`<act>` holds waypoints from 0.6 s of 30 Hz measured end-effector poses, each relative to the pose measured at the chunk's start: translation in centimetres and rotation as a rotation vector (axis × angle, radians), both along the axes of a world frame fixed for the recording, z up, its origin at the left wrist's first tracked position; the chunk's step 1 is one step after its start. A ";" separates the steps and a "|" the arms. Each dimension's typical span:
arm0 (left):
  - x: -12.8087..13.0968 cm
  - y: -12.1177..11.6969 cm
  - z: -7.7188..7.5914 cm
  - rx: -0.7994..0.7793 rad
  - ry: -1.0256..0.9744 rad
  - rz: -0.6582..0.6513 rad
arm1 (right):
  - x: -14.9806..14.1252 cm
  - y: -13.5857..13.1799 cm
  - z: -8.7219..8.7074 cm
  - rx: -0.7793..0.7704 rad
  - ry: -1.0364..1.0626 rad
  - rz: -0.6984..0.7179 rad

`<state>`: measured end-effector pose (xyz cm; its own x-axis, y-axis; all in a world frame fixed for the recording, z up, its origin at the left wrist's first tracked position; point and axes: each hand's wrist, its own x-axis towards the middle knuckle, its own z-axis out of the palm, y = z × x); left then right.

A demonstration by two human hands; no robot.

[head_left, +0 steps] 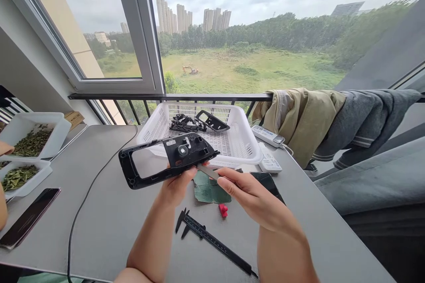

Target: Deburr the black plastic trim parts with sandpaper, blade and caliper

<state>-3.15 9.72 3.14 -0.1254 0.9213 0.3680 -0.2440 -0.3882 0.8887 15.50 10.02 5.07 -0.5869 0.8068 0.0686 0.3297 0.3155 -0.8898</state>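
The left hand [175, 188] grips a black plastic panel [186, 152] from beneath, its fingers hidden behind the panel, which tilts above the counter [109, 225] just near of a white plastic basket [199, 105]. The right hand [249, 196] pinches a flat metal strip [207, 171] close by, its far end lost behind the panel's edge. Below the hands lie a black caliper [207, 236] and a small red piece [223, 210], its shape hard to make out.

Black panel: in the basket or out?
Out. The black plastic panel is held up in the left hand, in front of the white plastic basket, not resting in it.
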 end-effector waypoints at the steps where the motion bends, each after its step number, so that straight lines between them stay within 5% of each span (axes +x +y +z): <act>1: 0.1 0.0 -0.1 -0.023 -0.039 0.003 | 0.0 0.0 0.0 -0.006 0.005 0.015; 7: -0.1 0.5 0.0 -0.169 -0.286 -0.035 | 0.2 0.1 -0.5 -0.105 0.320 -0.055; 18: 0.0 0.9 0.4 -0.212 -0.243 -0.152 | -2.3 0.0 -0.7 -0.172 0.728 -0.238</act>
